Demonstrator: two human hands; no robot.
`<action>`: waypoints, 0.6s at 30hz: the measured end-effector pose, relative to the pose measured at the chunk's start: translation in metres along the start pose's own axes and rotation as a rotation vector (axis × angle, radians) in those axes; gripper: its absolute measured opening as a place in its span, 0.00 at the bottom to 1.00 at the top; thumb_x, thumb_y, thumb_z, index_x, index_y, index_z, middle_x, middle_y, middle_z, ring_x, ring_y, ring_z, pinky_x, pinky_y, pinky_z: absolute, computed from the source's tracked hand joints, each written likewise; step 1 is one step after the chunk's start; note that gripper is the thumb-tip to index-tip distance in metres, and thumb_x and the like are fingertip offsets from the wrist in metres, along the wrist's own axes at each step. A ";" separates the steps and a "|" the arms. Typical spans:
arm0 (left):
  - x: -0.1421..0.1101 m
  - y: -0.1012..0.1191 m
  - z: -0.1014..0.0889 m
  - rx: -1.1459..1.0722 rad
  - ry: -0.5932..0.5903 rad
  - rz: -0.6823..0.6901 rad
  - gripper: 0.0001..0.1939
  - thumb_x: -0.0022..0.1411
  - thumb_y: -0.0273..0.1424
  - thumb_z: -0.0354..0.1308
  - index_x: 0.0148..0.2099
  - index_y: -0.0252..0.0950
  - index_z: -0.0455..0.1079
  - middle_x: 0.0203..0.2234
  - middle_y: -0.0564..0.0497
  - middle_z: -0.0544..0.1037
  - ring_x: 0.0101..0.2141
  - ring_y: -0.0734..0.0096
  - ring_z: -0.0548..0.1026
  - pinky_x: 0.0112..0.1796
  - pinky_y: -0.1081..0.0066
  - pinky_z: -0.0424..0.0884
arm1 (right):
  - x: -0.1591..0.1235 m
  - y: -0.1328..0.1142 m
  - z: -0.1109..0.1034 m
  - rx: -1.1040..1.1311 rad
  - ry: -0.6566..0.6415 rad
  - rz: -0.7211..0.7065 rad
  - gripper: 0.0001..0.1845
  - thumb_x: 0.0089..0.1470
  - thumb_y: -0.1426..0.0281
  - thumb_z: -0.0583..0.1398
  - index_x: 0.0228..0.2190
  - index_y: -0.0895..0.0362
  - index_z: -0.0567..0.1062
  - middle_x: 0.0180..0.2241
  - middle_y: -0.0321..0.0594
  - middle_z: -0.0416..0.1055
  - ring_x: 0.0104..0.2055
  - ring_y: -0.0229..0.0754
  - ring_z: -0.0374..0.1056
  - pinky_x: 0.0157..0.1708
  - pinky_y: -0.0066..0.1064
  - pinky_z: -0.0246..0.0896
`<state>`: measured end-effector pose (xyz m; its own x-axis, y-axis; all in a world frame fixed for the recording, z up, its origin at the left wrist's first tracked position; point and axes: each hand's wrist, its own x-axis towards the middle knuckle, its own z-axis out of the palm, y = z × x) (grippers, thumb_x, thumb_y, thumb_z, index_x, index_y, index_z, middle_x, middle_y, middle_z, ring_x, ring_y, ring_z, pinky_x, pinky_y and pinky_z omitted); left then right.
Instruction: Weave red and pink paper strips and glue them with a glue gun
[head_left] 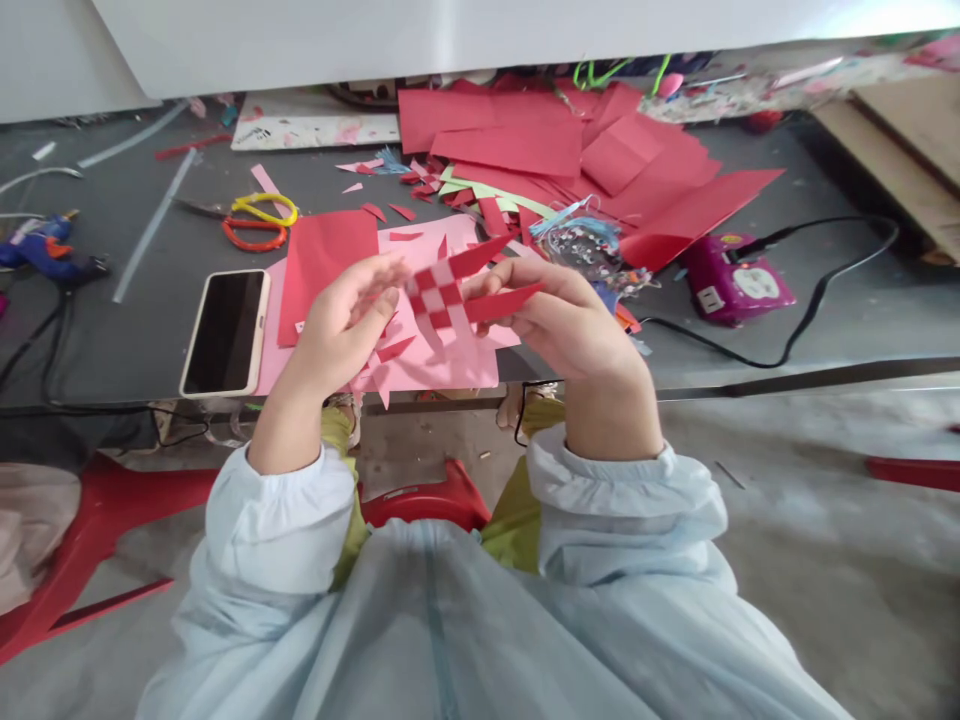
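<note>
A woven paper piece point(435, 294) in red and pink checks, shaped like a fish with pointed red strips, is held up over the desk. My right hand point(570, 318) grips it at the right, its fingers around the strips. At its left edge is my left hand point(341, 318), thumb and fingers curved and a little apart; whether the fingertips touch the paper is unclear. Beneath lie pink paper sheets point(480, 368) with small red and pink scraps. A red paper sheet point(330, 240) sits beside my left hand.
Left of the sheets are a phone point(226, 333) and yellow-and-orange-handled scissors point(259, 220). Red papers point(517, 150) pile up behind. At right stand a purple box point(739, 282) with a black cord and some cardboard point(900, 150). A blue glue gun point(52, 250) lies far left.
</note>
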<state>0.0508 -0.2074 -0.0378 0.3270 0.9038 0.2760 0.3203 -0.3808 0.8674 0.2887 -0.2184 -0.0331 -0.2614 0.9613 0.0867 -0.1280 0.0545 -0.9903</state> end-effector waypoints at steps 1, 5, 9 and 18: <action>0.001 0.001 0.003 -0.064 -0.028 -0.019 0.19 0.71 0.40 0.57 0.61 0.41 0.70 0.55 0.46 0.79 0.58 0.59 0.77 0.54 0.60 0.78 | -0.001 0.000 0.001 0.032 -0.008 0.023 0.04 0.48 0.68 0.63 0.27 0.55 0.73 0.33 0.37 0.74 0.33 0.37 0.70 0.35 0.32 0.71; 0.003 0.008 0.012 -0.233 -0.088 -0.122 0.16 0.66 0.38 0.63 0.54 0.40 0.75 0.50 0.48 0.82 0.50 0.61 0.81 0.47 0.64 0.82 | -0.001 0.001 0.002 0.138 0.008 0.075 0.03 0.45 0.69 0.62 0.26 0.54 0.74 0.28 0.34 0.69 0.31 0.36 0.69 0.34 0.32 0.71; 0.004 0.016 0.014 -0.217 -0.060 -0.219 0.13 0.60 0.30 0.66 0.48 0.38 0.76 0.42 0.50 0.83 0.43 0.65 0.82 0.43 0.66 0.82 | 0.001 0.003 0.001 0.087 0.019 0.090 0.05 0.46 0.69 0.60 0.28 0.54 0.75 0.29 0.34 0.72 0.32 0.36 0.70 0.33 0.30 0.69; 0.003 0.012 0.011 0.042 -0.005 -0.428 0.15 0.53 0.23 0.65 0.44 0.36 0.78 0.34 0.51 0.81 0.32 0.73 0.77 0.35 0.71 0.77 | 0.003 0.012 -0.013 -0.661 0.349 0.062 0.05 0.53 0.73 0.60 0.25 0.55 0.74 0.25 0.35 0.73 0.26 0.36 0.64 0.30 0.32 0.57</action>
<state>0.0651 -0.2117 -0.0312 0.1609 0.9811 -0.1075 0.4641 0.0209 0.8855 0.2992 -0.2117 -0.0461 0.0834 0.9917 0.0977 0.5069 0.0422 -0.8609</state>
